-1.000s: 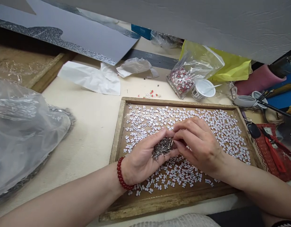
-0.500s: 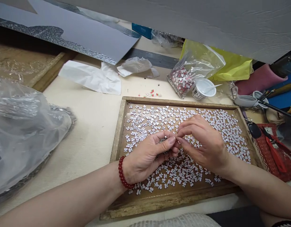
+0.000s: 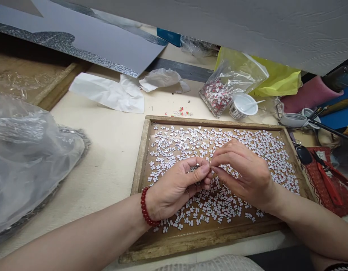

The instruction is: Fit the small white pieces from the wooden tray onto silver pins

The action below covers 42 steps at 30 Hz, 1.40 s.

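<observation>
From my head, the single camera faces forward and down at close range: my forearms point(image 3: 86, 237) enter at the lower corners, my left hand point(image 3: 174, 186) and right hand point(image 3: 243, 173) sit below centre, the tabletop point(image 3: 106, 150) receding upward.

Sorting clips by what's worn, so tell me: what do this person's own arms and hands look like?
The left hand and right hand are ungloved, with no rings visible. A bracelet of round, dark red beads circles the left wrist. The forearms are bare where they show clearly. A black-and-white item by the right arm is too cropped to identify.
</observation>
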Each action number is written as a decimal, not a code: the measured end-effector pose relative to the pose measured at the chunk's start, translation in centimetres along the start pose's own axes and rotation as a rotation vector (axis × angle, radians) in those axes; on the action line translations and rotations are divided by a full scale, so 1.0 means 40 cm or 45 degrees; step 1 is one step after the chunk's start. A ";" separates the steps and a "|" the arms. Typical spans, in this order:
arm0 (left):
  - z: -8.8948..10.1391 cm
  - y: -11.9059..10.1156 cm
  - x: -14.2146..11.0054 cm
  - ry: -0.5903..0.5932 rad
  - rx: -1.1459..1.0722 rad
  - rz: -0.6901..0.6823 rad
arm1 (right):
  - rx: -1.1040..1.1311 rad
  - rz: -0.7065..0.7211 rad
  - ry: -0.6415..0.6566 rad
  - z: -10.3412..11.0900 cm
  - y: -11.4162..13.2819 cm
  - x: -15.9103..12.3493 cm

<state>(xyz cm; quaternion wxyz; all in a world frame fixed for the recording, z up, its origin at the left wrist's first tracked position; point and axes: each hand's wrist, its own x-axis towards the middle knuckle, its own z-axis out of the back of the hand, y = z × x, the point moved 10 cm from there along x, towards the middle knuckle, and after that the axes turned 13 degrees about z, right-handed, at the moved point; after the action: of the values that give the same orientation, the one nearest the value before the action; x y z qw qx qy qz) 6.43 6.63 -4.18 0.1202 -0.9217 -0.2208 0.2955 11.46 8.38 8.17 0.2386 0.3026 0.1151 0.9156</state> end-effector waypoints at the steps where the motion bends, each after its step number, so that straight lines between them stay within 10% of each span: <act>1: 0.003 0.001 0.001 -0.011 -0.001 0.002 | 0.010 -0.004 -0.004 0.000 0.000 0.000; 16: 0.013 -0.005 0.000 -0.025 -0.059 -0.045 | -0.246 0.282 0.081 -0.002 0.061 0.009; 42: -0.034 -0.008 -0.013 0.132 0.048 -0.015 | 0.102 -0.081 0.007 0.027 0.022 0.011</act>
<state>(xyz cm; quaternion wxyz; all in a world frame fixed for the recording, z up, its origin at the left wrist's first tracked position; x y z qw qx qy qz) 6.75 6.54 -2.74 0.1508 -0.9320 -0.2141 0.2506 11.47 7.92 9.55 0.2550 0.3056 0.1620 0.9029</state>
